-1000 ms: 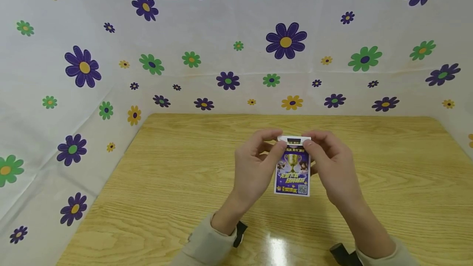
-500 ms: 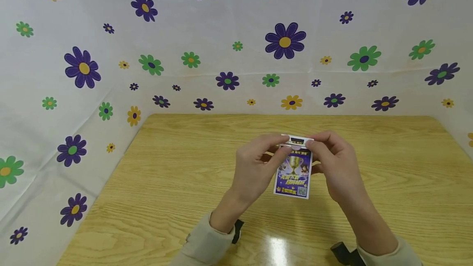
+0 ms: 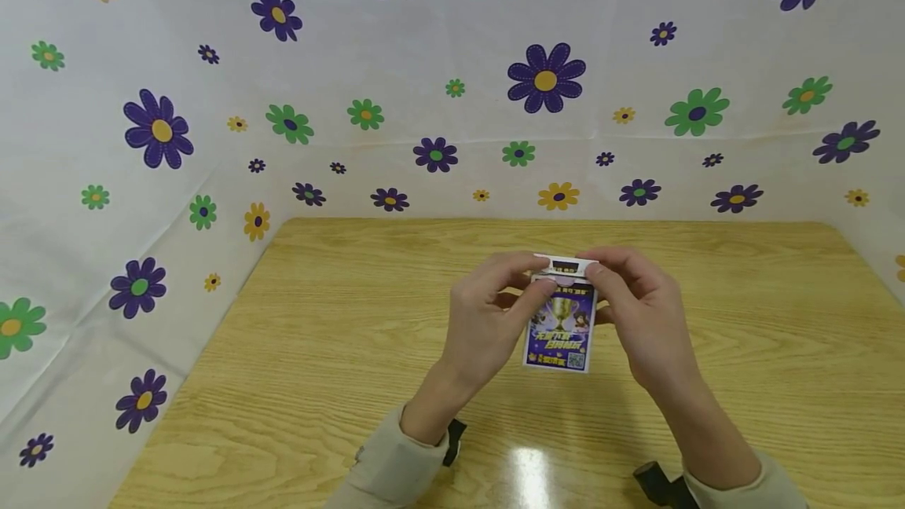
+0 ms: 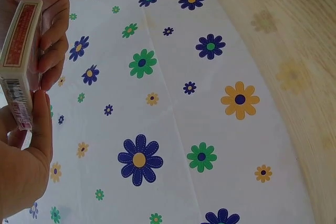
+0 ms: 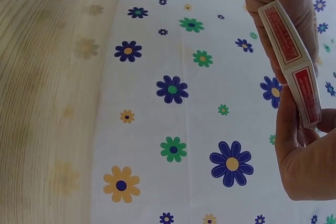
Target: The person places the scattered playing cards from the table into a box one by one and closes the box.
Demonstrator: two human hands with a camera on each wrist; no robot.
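A small playing card box [image 3: 558, 328], purple with a gold trophy printed on its front, is held above the table between both hands. Its white top end [image 3: 566, 261] faces up toward the head camera, just above a pale half-round notch. My left hand [image 3: 491, 316] pinches the upper left corner between thumb and fingers. At the upper right corner, the thumb and fingers of my right hand [image 3: 645, 316] grip the box. Red panels with fine print show on the narrow sides of the card box [image 5: 296, 69] in the right wrist view; a barcode shows in the left wrist view.
A light wood-grain table [image 3: 339, 368] spreads beneath the hands. White cloth [image 3: 452, 45] with printed flowers hangs behind it and along the left side. Dark straps with a black piece [image 3: 654, 484] sit at the wrists, by the beige sleeves [image 3: 399, 454].
My left thumb has slid slightly down and right from the top edge, with the left fingers reaching further over the top. The pale notch has come into view. The right hand barely moved.
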